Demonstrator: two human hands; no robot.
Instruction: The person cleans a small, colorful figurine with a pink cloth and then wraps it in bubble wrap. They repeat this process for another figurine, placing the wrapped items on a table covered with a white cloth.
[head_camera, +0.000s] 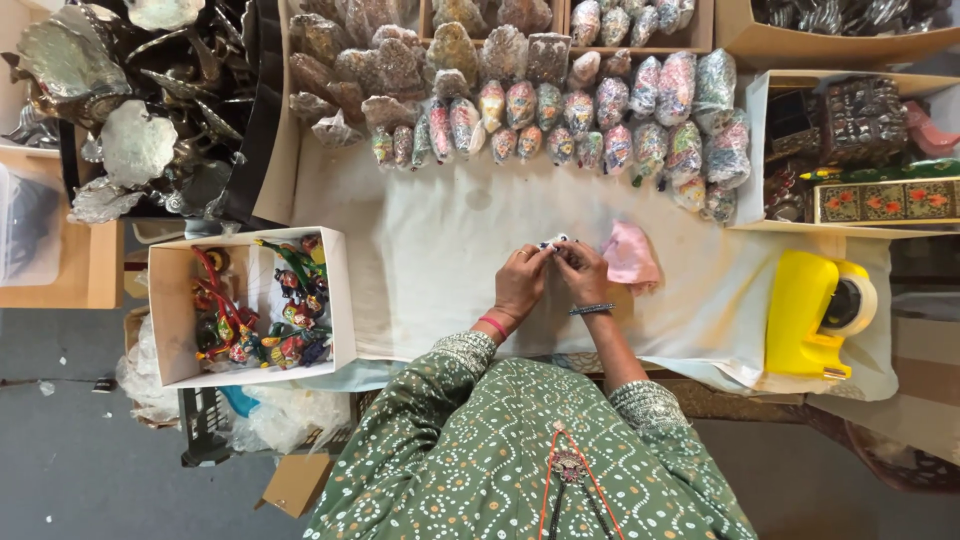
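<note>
White cloth covers the tabletop (440, 250), and both hands meet over the middle of it. The left hand (521, 281) and the right hand (582, 272) are close together, fingertips almost touching. Between them they pinch a small painted piece (553, 241), white with dark dots. It is held just above the cloth, and it is too small to tell its shape. The left wrist has a pink band and the right wrist has a dark beaded band.

Just beside the right hand lies a pink cloth (630, 256), crumpled on the tabletop. Farther to the right stands a yellow tape holder (805, 310) with a roll of tape in it.

To the left sits a white box (170, 300) full of bright painted toy animals (270, 310). At the far edge of the tabletop are rows of wrapped painted eggs (600, 120) in clear plastic. Next to them on the left are brown wrapped lumps (370, 70). On the far right a painted green box (885, 200) lies in an open carton
</note>
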